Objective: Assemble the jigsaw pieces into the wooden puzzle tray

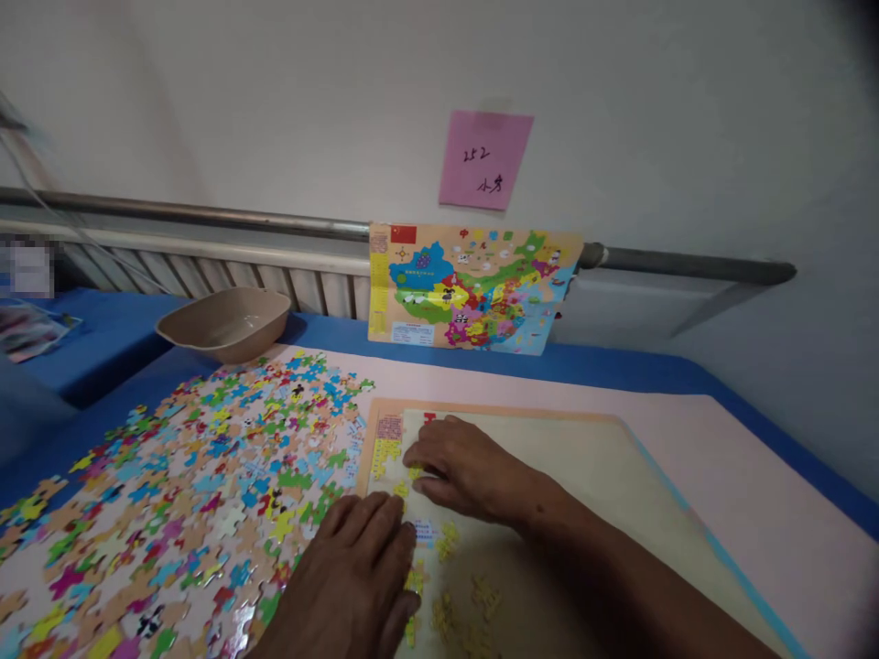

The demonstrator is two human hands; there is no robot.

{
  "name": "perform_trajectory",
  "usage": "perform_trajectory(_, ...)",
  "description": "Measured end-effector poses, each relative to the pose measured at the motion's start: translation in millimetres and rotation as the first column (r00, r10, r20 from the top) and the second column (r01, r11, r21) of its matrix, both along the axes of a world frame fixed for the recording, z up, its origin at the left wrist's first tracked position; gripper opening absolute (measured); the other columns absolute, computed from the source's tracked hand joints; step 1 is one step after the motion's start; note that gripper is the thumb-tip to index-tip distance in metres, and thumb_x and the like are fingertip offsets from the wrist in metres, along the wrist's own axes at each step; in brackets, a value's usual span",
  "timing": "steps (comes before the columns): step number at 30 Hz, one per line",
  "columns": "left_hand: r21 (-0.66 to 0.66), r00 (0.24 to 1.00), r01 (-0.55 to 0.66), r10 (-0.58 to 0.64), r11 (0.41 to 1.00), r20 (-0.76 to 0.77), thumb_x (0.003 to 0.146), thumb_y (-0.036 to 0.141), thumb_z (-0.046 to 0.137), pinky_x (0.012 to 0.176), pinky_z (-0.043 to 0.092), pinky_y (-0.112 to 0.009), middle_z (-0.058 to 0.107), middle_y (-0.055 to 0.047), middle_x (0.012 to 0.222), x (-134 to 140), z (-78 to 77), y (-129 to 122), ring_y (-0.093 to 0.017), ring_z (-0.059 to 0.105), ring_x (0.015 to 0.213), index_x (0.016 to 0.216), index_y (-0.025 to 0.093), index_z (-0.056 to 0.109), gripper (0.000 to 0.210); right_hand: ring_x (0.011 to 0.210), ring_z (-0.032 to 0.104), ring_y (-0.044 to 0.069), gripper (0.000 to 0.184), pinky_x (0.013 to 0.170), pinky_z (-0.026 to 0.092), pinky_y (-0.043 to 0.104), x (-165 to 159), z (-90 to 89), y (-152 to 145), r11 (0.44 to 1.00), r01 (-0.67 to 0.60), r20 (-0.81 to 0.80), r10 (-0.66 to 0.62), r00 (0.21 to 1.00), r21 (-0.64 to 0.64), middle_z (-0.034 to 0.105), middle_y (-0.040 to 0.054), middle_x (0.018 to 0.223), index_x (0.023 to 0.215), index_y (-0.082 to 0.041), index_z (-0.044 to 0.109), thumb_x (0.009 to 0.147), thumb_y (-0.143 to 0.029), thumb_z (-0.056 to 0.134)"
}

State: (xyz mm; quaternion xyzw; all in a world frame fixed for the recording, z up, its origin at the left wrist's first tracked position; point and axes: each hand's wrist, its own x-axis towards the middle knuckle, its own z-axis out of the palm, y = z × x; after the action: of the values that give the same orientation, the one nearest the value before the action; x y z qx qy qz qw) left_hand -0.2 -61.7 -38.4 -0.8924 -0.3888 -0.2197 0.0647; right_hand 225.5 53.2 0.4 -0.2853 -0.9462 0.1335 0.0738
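Note:
My left hand (357, 567) lies palm down over the left edge of the puzzle board (569, 485), fingers stretched forward. My right hand (473, 467) reaches onto the board's upper left part. Its thumb and fingertips close around a yellow puzzle piece (416, 471), which they partly hide. Joined yellow pieces (385, 448) form a strip along the board's left border, below a printed text block. Loose yellow pieces (446, 540) lie on the board near my left hand; others (486, 595) are in shadow under my right forearm. A red piece (429, 418) sits just beyond my right fingers.
Many loose coloured pieces (226, 476) spread across the table to the left. Behind them stands a beige bowl (226, 325). A colourful map picture (473, 293) hangs from a metal pipe (693, 264), with a pink note (486, 160) on the wall above.

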Motion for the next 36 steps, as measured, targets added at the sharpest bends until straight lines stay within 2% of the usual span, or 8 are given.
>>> perform_trajectory(2, -0.004, 1.0, 0.014, -0.014, 1.0, -0.001, 0.09, 0.029, 0.068, 0.103, 0.043, -0.048, 0.074, -0.006, 0.13, -0.9, 1.7, -0.5, -0.029, 0.065, 0.121, 0.127, 0.023, 0.067, 0.037, 0.09, 0.055, 0.02, 0.001, 0.082, 0.035, 0.033, -1.8, 2.4, -1.1, 1.0, -0.003, 0.012, 0.003, 1.0, 0.004, 0.066, 0.0031, 0.093, 0.094, -0.02, 0.065, 0.093, -0.019, 0.065)
perform_trajectory(5, -0.015, 1.0, 0.008, -0.008, 1.0, 0.0, 0.087, 0.026, 0.068, 0.103, 0.045, -0.047, 0.074, -0.006, 0.131, -1.4, 1.1, -0.1, -0.029, 0.065, 0.121, 0.126, 0.022, 0.068, 0.039, 0.087, 0.054, 0.019, 0.009, 0.08, 0.035, 0.032, -3.0, 4.1, -1.8, 1.0, 0.009, 0.004, -0.009, 1.0, 0.02, 0.064, 0.0025, 0.089, 0.087, -0.02, 0.063, 0.089, -0.011, 0.061)
perform_trajectory(11, 0.007, 0.999, 0.011, -0.012, 1.0, 0.037, 0.088, 0.024, 0.066, 0.104, 0.044, -0.048, 0.074, -0.006, 0.131, 0.6, 0.0, -1.4, -0.029, 0.064, 0.121, 0.127, 0.021, 0.068, 0.039, 0.09, 0.057, 0.019, 0.021, 0.084, 0.038, 0.032, 0.9, -2.9, 0.3, 1.0, 0.008, -0.092, -0.008, 0.996, -0.008, 0.067, 0.0039, 0.095, 0.099, -0.021, 0.068, 0.086, -0.007, 0.059)
perform_trajectory(16, 0.0, 0.988, 0.038, -0.037, 0.999, 0.147, 0.096, 0.02, 0.058, 0.098, 0.044, -0.046, 0.074, -0.008, 0.121, 3.3, 14.4, -1.4, -0.028, 0.063, 0.112, 0.118, 0.018, 0.069, 0.025, 0.082, 0.057, 0.016, 0.008, 0.076, 0.037, 0.028, 3.4, -12.3, 6.0, 0.989, 0.091, -0.278, -0.12, 0.953, -0.113, 0.067, 0.0008, 0.089, 0.093, -0.021, 0.064, 0.093, -0.015, 0.058)
perform_trajectory(19, 0.022, 0.978, 0.059, -0.062, 0.998, 0.198, 0.1, 0.011, 0.051, 0.09, 0.044, -0.042, 0.072, -0.009, 0.109, 0.0, 21.8, -0.3, -0.025, 0.061, 0.101, 0.111, 0.016, 0.068, 0.02, 0.071, 0.051, 0.014, 0.017, 0.069, 0.033, 0.027, 1.6, -18.6, 9.6, 0.976, 0.162, -0.336, -0.203, 0.92, -0.146, 0.062, -0.0012, 0.079, 0.081, -0.02, 0.058, 0.098, -0.019, 0.054)
perform_trajectory(24, 0.124, 0.983, -0.027, 0.004, 0.992, 0.185, 0.102, 0.005, 0.052, 0.086, 0.043, -0.041, 0.069, -0.009, 0.1, -12.4, 22.0, 3.5, -0.025, 0.058, 0.096, 0.107, 0.015, 0.065, 0.017, 0.068, 0.049, 0.013, 0.022, 0.068, 0.031, 0.028, -2.2, -25.4, 10.9, 0.951, 0.251, -0.392, -0.304, 0.868, -0.183, 0.059, -0.0018, 0.075, 0.079, -0.021, 0.053, 0.1, -0.026, 0.052)
perform_trajectory(29, 0.115, 0.989, -0.055, 0.038, 0.992, 0.142, 0.104, 0.009, 0.053, 0.081, 0.045, -0.04, 0.068, -0.007, 0.097, -21.6, 22.1, 8.6, -0.024, 0.057, 0.091, 0.102, 0.018, 0.064, 0.014, 0.07, 0.052, 0.014, 0.022, 0.069, 0.035, 0.027, -1.7, -26.3, 11.4, 0.913, 0.295, -0.452, -0.397, 0.799, -0.281, 0.06, -0.002, 0.075, 0.08, -0.021, 0.055, 0.099, -0.03, 0.051)
perform_trajectory(36, 0.099, 0.988, -0.109, 0.097, 0.989, 0.118, 0.105, 0.01, 0.048, 0.081, 0.044, -0.041, 0.069, -0.01, 0.096, -21.8, 25.7, 7.8, -0.026, 0.057, 0.092, 0.096, 0.016, 0.067, 0.021, 0.065, 0.048, 0.014, 0.025, 0.065, 0.037, 0.026, -2.7, -19.5, 12.1, 0.849, 0.294, -0.511, -0.505, 0.696, -0.439, 0.055, -0.0044, 0.067, 0.076, -0.022, 0.054, 0.096, -0.037, 0.051)
